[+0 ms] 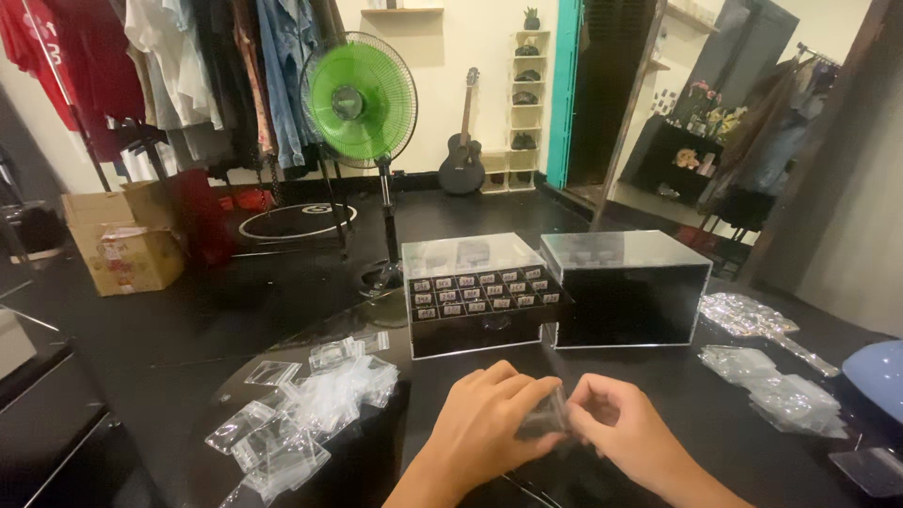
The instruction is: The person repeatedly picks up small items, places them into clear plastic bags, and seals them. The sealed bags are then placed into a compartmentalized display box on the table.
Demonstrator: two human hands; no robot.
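Item: small clear plastic pouch (546,416), held low and centre over the dark glass tabletop (658,395), pinched between both hands. Left hand (489,423): fingers curled together over the pouch's near edge, thumb beneath. Right hand (621,428): thumb and forefinger nipped on the pouch's opposite edge, other fingers tucked under; whether anything sits inside the pouch is hard to tell, as the fingers cover most of it. Behind the hands: a clear-lidded black drawer box (475,293), its drawer drawn out and showing rows of small labelled cells, and just beside it on the right a second black box (628,287) with a clear top, shut. Left of the hands: a loose heap of empty clear pouches (301,414), some reaching the table's rim. Right of the hands: more clear packets (781,390), a glittering strip in wrapping (752,318), and part of a blue rounded object (879,372) at the frame edge. Background: green standing fan (362,99), hanging clothes (169,66), cardboard boxes (127,240), a guitar (463,150). Risks, as judged: the slick pouch may slip from so light a pinch, and a clear item dropped on dark reflective glass would be hard to find; the fan, if running, may scatter the heap off the rim; a stray elbow could knock the open drawer.
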